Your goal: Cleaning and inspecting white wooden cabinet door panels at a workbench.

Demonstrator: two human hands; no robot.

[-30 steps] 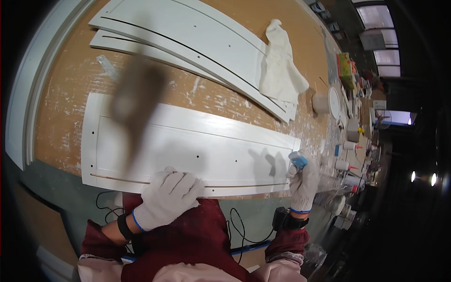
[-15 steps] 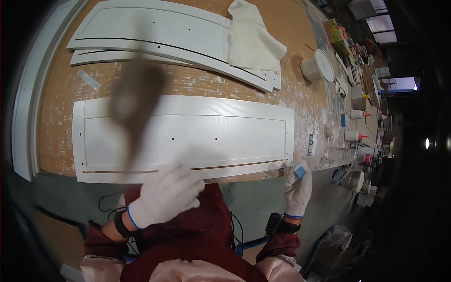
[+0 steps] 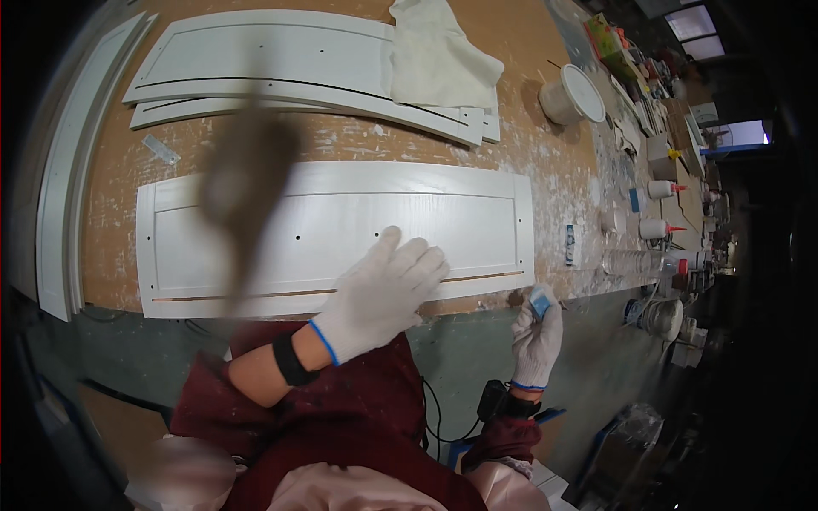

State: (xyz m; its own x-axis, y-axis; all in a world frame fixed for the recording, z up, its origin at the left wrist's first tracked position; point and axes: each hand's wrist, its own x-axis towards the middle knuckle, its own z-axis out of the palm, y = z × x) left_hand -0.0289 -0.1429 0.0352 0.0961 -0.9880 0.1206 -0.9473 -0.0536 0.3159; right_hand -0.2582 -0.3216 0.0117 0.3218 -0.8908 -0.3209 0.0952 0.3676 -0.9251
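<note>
A white panel (image 3: 239, 234) with a raised border, small holes and a long groove along its near edge lies in front of me on the brown worktable. My left hand (image 3: 388, 285), in a white knitted glove, reaches over the panel's near edge with its fingers extended, low over or on the surface. Beyond the panel's right near corner, my gloved right hand (image 3: 537, 336) pinches a small blue block (image 3: 540, 303). What that block is made of cannot be told. A dark blurred shape hides part of the panel's left half.
Similar white panels (image 3: 281, 43) lie stacked at the back, with a cream cloth (image 3: 445, 60) over their right end. Long white boards (image 3: 72, 187) stand at the far left. A white tub (image 3: 571, 95) and several glue bottles (image 3: 660, 228) are on the right. A small label-like strip (image 3: 160, 149) lies behind the panel.
My left hand has moved right and away from me, from the panel's near edge to over its surface. My right hand keeps the blue block, and the view has shifted slightly.
</note>
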